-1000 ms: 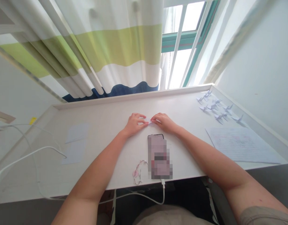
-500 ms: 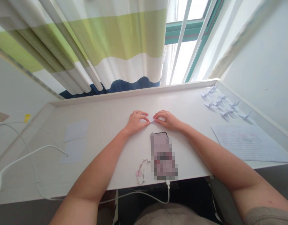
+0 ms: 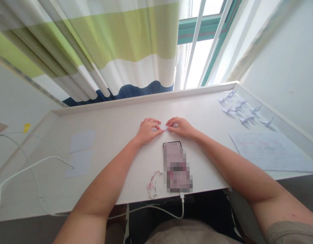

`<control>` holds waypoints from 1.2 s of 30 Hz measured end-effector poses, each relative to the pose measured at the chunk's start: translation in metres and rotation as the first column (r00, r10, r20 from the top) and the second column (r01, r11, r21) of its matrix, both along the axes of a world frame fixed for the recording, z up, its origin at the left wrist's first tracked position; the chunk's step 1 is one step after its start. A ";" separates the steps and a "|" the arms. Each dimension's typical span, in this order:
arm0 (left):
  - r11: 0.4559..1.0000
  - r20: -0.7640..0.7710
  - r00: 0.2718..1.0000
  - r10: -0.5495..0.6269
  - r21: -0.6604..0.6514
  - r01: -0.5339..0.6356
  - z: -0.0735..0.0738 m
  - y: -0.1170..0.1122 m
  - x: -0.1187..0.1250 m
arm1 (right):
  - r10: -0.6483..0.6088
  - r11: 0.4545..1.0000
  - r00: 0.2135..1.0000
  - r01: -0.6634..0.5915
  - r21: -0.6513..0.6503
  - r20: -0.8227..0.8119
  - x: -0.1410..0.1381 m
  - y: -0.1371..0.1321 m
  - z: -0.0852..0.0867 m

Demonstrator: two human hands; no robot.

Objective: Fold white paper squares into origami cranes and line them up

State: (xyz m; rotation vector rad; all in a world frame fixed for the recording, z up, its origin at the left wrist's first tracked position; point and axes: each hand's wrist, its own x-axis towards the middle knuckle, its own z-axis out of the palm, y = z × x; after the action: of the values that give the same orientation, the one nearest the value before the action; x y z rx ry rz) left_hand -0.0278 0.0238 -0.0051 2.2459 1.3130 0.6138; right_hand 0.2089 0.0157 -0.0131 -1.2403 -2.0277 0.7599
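Note:
Near the middle of the white desk, my left hand [image 3: 148, 131] and my right hand [image 3: 181, 127] meet over a small folded piece of white paper [image 3: 165, 130]. Thumb and fingers of each hand pinch it from its own side, low on the desk top. Most of the paper is hidden by my fingertips, so its folds cannot be made out. Just below the hands lies a phone [image 3: 175, 166], its screen blurred, with a white cable [image 3: 182, 200] plugged into its lower end. A beaded strap with a pink charm [image 3: 150, 185] rests left of the phone.
Several folded paper cranes [image 3: 240, 108] stand at the back right. A stack of lined, written sheets [image 3: 270, 150] lies at the right. White paper pieces [image 3: 80, 162] and loose white cables [image 3: 34, 164] are at the left. A raised rim [image 3: 146, 99] edges the desk's back, before a curtain [image 3: 120, 40].
Both hands stay on the paper with only small finger shifts; the right fingertips have drawn slightly away from the left ones. The whole view has shifted a little.

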 end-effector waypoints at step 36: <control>0.998 -0.050 0.997 0.064 -0.026 -0.066 -0.001 0.000 0.010 | -0.259 0.965 0.959 0.262 -0.006 0.110 -0.010 0.013 -0.011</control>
State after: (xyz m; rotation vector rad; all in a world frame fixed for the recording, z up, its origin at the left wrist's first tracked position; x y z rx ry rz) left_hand -0.0176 0.0236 -0.0062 2.2167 1.4149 0.5631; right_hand 0.1988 0.0289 -0.0240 -1.5537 -1.8926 0.5995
